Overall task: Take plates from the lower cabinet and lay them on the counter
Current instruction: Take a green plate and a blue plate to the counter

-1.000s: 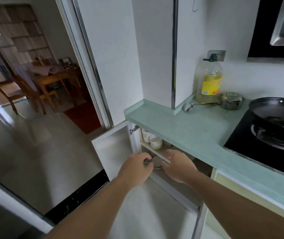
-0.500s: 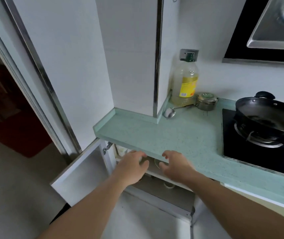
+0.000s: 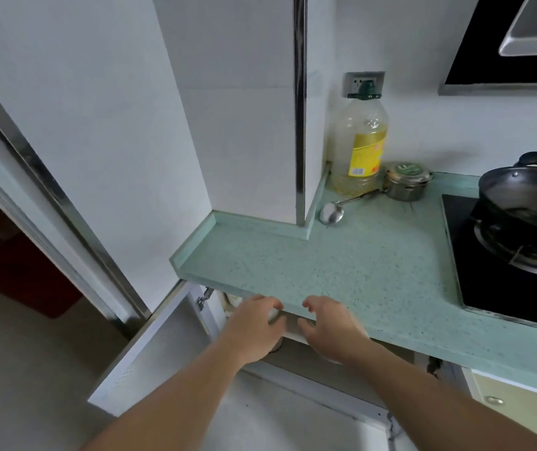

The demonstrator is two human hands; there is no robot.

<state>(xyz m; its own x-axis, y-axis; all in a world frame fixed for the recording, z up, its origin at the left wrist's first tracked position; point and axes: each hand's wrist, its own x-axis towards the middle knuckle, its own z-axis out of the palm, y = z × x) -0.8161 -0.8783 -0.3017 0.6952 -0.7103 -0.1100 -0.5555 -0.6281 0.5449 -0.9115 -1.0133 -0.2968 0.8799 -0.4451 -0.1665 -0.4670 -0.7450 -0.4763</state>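
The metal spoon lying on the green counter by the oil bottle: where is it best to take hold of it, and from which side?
Take the metal spoon by its thin handle, from above. The handle points away toward the oil bottle, and its far end lies close to the bottle's base, so pinch it mid-length.

Speckled matt counter [image 3: 342, 271], shiny metal spoon [image 3: 332, 212]

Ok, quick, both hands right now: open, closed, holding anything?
Left hand: fingers curled at the counter edge, grasp cannot be told.
Right hand: open, fingers spread, nothing visibly held.
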